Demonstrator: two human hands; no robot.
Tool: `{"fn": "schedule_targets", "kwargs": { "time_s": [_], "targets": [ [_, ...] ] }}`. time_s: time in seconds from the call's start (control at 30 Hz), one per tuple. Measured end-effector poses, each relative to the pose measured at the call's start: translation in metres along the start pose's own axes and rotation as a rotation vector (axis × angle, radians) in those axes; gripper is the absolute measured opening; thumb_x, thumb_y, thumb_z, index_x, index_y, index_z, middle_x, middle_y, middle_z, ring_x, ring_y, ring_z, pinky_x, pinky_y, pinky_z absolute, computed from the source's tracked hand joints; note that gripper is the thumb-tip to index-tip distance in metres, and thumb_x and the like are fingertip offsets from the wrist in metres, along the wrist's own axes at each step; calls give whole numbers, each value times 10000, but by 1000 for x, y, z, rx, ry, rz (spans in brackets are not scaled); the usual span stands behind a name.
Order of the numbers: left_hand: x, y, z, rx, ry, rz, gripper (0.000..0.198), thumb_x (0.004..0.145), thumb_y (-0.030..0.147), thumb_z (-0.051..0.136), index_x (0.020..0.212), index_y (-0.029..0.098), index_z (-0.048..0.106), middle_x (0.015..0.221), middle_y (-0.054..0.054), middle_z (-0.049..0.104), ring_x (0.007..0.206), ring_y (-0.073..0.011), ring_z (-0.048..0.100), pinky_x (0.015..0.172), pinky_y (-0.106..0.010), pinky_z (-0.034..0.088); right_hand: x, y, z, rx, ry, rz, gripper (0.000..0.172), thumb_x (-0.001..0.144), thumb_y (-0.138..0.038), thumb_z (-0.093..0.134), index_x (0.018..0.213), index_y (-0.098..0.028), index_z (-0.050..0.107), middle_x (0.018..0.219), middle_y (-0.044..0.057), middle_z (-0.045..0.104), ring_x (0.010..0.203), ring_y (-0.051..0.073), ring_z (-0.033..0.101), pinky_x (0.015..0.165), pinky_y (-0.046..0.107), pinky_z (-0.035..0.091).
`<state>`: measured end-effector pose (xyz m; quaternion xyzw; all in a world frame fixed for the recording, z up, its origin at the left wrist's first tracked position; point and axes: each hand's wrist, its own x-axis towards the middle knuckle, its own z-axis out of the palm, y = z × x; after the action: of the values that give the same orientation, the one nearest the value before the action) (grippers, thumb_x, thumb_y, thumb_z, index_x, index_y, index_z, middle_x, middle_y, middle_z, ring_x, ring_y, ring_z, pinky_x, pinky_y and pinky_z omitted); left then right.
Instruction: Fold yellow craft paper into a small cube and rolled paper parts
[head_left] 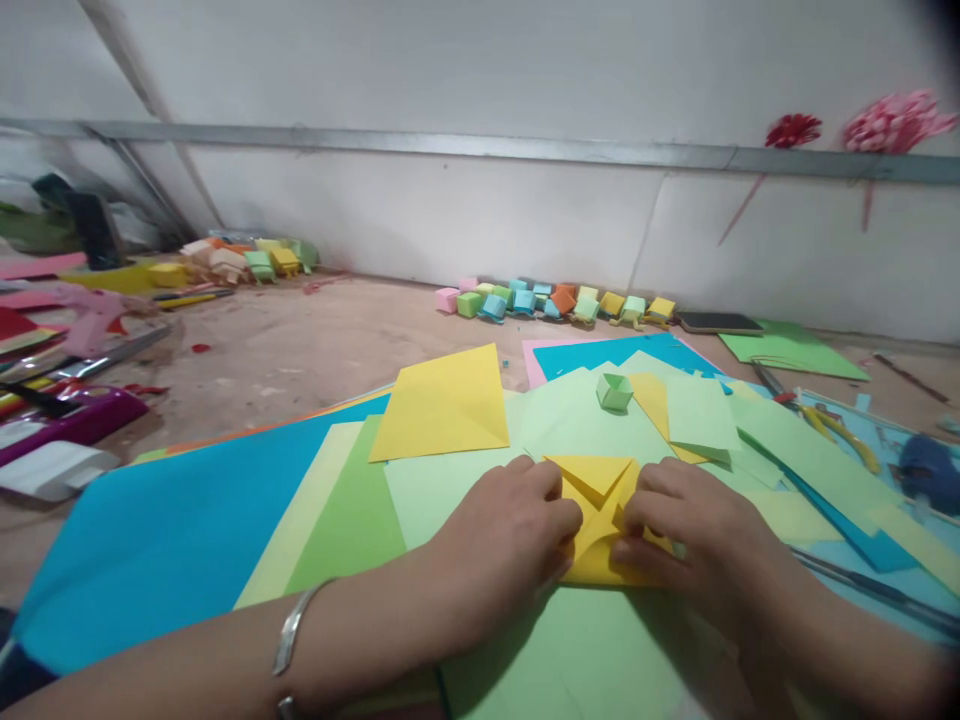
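A yellow sheet of paper [596, 515] lies in front of me with its corners folded in toward the middle. My left hand [517, 520] is closed on its left edge, fingers curled over the paper. On the opposite side my right hand [675, 530] pinches the right flap between thumb and fingers. Under both hands are pale green sheets [592, 640]. Just beyond stands a small folded green paper box [615, 391]. A flat yellow square [450, 400] with crease marks rests beyond my left hand.
Blue sheets [172, 540] spread to the left. Several small paper cubes [525, 300] line the wall, with a phone [720, 322] beside them. Yellow-handled pliers [840, 435] and scissors [885, 590] lie at right. A pink glue gun [86, 315] and a purple tool [82, 420] are at left.
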<state>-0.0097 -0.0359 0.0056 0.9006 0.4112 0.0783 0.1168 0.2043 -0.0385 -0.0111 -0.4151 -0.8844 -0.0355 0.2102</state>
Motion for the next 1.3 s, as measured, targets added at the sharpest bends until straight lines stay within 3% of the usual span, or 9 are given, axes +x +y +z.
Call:
{"fn": "schedule_targets", "kwargs": {
  "time_s": [0.1,0.23,0.37,0.5,0.73,0.87,1.3],
  "targets": [
    [0,0,-1,-55,-18,-32,197,892,173,511,757,179,656,844,-50,590,754,-184,487,629,-303,367,2,3,6,-5,-13,43,235,739,-134,671,606,-199,488,646,-22,493,643,150,439,560,259,274],
    [0,5,-4,-91,-62,-109,338,963,288,420,756,161,655,854,-66,570,815,-217,490,721,-365,405,3,5,15,29,-11,66,266,663,-76,684,566,-193,465,615,-35,471,628,138,435,551,246,283],
    [2,6,1,-60,-30,-124,250,881,298,542,691,162,632,867,-63,545,813,-219,468,698,-362,388,3,5,16,33,-23,90,255,647,-65,685,572,-190,477,617,-35,481,624,134,437,548,238,286],
    [0,4,4,-73,-26,-111,201,859,270,547,707,161,622,864,-60,532,818,-217,466,697,-358,387,7,5,11,34,-55,143,284,603,-68,717,565,-193,465,604,-44,477,605,130,433,539,232,287],
    [1,5,2,-99,-41,-117,264,885,329,539,698,166,628,845,-54,531,811,-217,456,678,-352,365,16,3,-2,105,-307,352,287,684,-143,741,595,-191,472,661,-28,544,618,131,467,528,225,300],
    [1,4,4,-87,-24,-112,162,831,276,584,718,172,636,844,-48,528,810,-213,452,663,-337,347,21,2,-4,147,-405,400,317,703,-204,741,578,-192,450,657,-23,548,633,139,477,534,238,297],
    [1,3,5,-110,-27,-115,183,808,319,650,703,173,619,873,-38,533,830,-214,451,684,-338,351,21,3,-3,206,-475,442,297,718,-254,696,581,-194,439,685,-7,538,667,154,463,564,266,289]
  ]
}}
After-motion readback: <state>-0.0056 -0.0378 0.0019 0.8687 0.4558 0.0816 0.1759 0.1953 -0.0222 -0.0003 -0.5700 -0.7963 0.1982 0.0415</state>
